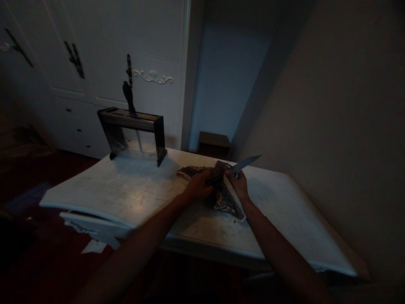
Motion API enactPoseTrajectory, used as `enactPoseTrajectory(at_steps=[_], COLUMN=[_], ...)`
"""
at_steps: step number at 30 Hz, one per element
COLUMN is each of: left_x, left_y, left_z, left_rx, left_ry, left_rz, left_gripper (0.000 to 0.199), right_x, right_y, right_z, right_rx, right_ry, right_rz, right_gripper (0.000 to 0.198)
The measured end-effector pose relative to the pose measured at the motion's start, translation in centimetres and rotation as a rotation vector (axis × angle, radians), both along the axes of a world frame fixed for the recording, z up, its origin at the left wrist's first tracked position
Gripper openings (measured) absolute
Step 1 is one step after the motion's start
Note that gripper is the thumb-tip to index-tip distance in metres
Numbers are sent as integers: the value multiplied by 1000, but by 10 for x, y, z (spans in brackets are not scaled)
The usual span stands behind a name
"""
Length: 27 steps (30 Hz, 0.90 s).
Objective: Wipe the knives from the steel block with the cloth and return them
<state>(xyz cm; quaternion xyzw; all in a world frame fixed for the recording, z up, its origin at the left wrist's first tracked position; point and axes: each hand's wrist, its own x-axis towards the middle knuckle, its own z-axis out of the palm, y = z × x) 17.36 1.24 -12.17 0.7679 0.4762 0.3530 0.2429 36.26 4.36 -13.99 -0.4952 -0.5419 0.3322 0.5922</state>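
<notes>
A kitchen knife [248, 162] is held above the white table, its blade pointing to the upper right. My left hand [200, 186] is closed around the dark handle. Pinched in my right hand [238, 184] is a brown patterned cloth [228, 202] with a pale edging, folded against the blade near the handle. Part of the cloth hangs down to the tabletop, and another part spreads out behind my left hand. My fingers and the cloth hide the lower blade.
A knife block [131, 118] with clear panels stands at the back left of the white table [126, 181], one black-handled knife [128, 97] upright in it. Behind are white wardrobe doors [152, 46]. A wall [341, 105] borders the right side. A drawer [95, 223] juts out at the front left.
</notes>
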Motion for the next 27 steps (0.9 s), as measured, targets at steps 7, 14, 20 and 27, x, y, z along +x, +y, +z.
enactPoseTrajectory(at_steps=[7, 14, 20, 27], left_x=[0, 5, 2, -6], left_y=[1, -1, 6, 8], left_z=[-6, -1, -2, 0], left_rx=[-67, -99, -116, -205], left_ry=[-22, 75, -178, -465], left_rz=[11, 72, 134, 259], left_gripper=[48, 34, 32, 38], right_x=[1, -2, -3, 2], right_y=[-2, -9, -11, -4], right_z=[1, 5, 7, 9], right_rx=[45, 7, -48, -18], right_ry=[-120, -100, -77, -111], right_rz=[-10, 30, 14, 93], right_gripper=[57, 61, 68, 66])
